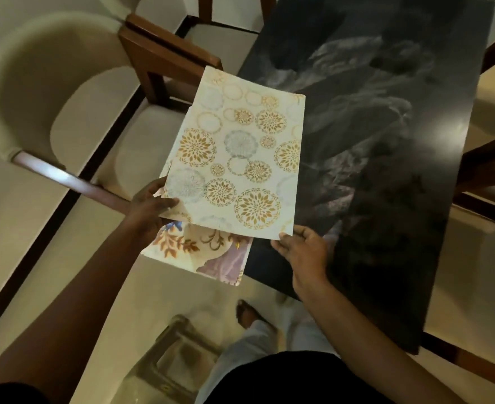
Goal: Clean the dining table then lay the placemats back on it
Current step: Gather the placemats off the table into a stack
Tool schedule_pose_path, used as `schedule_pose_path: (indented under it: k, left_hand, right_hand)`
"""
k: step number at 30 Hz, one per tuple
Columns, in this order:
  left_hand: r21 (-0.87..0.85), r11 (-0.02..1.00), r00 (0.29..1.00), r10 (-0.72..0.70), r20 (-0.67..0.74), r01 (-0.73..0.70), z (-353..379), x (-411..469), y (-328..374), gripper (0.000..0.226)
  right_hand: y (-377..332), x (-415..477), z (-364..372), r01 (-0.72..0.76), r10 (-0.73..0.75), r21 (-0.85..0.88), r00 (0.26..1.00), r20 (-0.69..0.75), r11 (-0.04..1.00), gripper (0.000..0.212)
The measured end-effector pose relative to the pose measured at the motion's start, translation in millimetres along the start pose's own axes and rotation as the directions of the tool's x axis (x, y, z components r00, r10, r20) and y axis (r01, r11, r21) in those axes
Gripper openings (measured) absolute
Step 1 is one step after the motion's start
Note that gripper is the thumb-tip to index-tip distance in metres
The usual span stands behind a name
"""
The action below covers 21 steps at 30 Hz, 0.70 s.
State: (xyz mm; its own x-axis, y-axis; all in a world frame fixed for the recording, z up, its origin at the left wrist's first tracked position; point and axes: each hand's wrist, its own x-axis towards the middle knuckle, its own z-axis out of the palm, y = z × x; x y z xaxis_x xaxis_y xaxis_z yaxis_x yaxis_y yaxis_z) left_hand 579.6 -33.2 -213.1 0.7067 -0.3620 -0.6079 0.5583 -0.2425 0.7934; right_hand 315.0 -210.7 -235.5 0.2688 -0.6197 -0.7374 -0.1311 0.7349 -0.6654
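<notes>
A person stands at the near end of a dark tabletop (386, 141) with pale, cloudy marks on it. Both hands hold some placemats.

The top placemat (240, 158) is cream with gold and gray flower circles. Its right part is over the left edge of the tabletop, and its left part sticks out over a chair seat. I cannot tell if it touches the tabletop.

The left hand (148, 209) has a closed grip on the near left side of the mats, with the thumb on top and the fingers below. The right hand (304, 247) has a closed grip too, and it pinches the near right corner of the top placemat.

Under it is a second placemat (199, 246) with orange leaves and a purple patch. It pokes out toward the person, past the tabletop's near left corner.

A brown wooden chair (164, 59) stands at the left side of the tabletop. A round cream armchair (36, 91) is farther left. A bare foot (247, 313) is on the pale floor (182, 290), and a small stool (179, 354) stands just beside it.
</notes>
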Motion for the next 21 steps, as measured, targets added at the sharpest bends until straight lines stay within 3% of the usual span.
schedule_pose_path:
  k: [7, 15, 21]
  left_hand:
    - [0.077, 0.997, 1.000, -0.023, -0.009, 0.023, -57.5, -22.1, -23.6, 0.058]
    - [0.096, 0.990, 0.981, -0.084, -0.177, 0.102, -84.5, -23.9, -53.4, 0.051]
    - [0.230, 0.973, 0.968, 0.028, -0.250, 0.031, -90.2, -21.7, -62.0, 0.053]
  right_hand:
    - [53.4, -35.5, 18.5, -0.015, 0.025, -0.133, 0.997, 0.069, 0.991, 0.019]
    - [73.2, -41.6, 24.0, -0.055, 0.091, -0.301, 0.990, 0.107, 0.952, 0.019]
    - [76.9, -38.0, 19.4, -0.119, 0.174, -0.393, 0.979, 0.109, 0.912, 0.011]
